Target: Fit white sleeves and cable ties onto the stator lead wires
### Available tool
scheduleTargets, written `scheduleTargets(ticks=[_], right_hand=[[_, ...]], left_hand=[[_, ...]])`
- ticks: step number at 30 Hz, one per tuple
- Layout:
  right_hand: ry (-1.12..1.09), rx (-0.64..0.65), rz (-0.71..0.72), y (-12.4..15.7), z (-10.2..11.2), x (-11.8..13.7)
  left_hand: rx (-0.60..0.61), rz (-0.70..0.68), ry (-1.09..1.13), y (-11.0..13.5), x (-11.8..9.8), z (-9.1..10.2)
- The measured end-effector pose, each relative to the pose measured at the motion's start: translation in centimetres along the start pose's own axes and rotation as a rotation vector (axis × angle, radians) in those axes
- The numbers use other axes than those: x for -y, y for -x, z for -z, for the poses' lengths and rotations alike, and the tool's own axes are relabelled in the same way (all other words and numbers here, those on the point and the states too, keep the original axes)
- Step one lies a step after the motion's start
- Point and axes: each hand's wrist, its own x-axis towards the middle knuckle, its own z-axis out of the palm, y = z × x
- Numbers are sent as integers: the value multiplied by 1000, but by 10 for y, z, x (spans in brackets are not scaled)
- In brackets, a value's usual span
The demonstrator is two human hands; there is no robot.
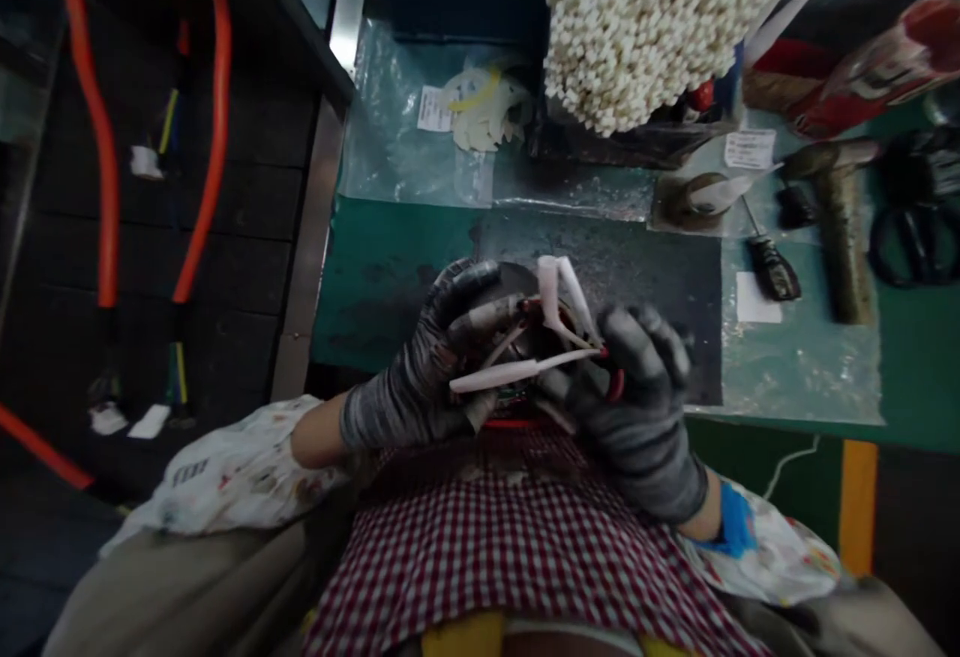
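Head view: plastic bag (390, 152) holds white pieces (484, 107); my left hand (424, 377) and right hand (637, 417), together, grip white strips (525, 369).

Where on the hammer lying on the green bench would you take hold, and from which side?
Grip the hammer by the lower half of its handle, coming from above on the near side. It lies flat, head away, with the handle end pointing toward the near edge. A screwdriver lies to its left and scissors to its right.
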Motion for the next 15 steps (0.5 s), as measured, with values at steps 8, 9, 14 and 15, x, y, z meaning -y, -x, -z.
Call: scheduleTargets(ticks=[8,9,14,15], right_hand=[[-280,184,-177,1,-16,-27],[-326,217,-202,2,-15,-29],[-306,173,-197,5,-12,-22],[-268,152,-174,6,-12,-19]], left_hand=[[53,-123,-205,-8,-10,2],[58,-132,-205,-8,-9,3],[16,-151,-149,-4,-9,-3],[-31,-126,-116,-2,-10,-5]])
